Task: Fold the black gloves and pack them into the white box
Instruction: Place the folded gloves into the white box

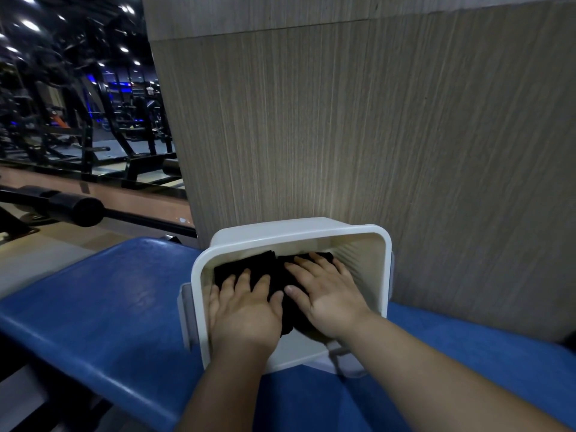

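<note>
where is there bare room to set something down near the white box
Widest bare patch: the blue bench left of the white box, out to its near edge. A smaller bare stretch lies right of the box, beside the wood panel. Inside, a strip by the ribbed right wall is bare; the left hand, right hand and black gloves crowd the rest.

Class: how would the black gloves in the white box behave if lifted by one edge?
Probably floppy: the black gloves look like soft cloth, flattened under the left hand and right hand. Being folded, they may unfold when lifted.
</note>
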Available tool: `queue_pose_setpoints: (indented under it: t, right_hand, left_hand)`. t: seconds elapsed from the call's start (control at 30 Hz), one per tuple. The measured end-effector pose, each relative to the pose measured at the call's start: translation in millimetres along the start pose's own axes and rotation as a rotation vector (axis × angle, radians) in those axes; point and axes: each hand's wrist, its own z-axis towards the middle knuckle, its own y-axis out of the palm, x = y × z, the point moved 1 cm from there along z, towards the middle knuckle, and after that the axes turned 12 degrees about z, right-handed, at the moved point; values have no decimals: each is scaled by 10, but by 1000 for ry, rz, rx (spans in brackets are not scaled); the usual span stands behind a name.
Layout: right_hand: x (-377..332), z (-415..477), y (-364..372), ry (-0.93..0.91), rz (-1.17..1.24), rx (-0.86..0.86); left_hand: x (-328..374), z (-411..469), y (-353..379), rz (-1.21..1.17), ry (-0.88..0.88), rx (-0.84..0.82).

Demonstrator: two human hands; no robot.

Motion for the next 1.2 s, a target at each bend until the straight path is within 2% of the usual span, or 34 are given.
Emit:
queue_pose_setpoints:
  t: [0.2,0.47,0.77,0.87,1.0,1.2]
  right_hand:
    - [-36,45,-114,-12,-7,-6]
    - [-85,-99,-271,-36,11,40]
    - [108,-665,-556,-88,73,125]
    - [234,-940,-673,-30,95,116]
    - [492,-1320,-828,65,64,75]
    - [1058,-2009,-1140,262,21,181]
  left_hand:
    - [-19,-8,-76,-89,6,36]
    - [30,-81,-220,-143,24,205]
    - [406,-421,-160,-310,100,309]
    - [684,-549,-145,-328,148,268]
    - [1161,-721,-72,-483,243,161]
    - [2013,-965,5,-620,345,-49]
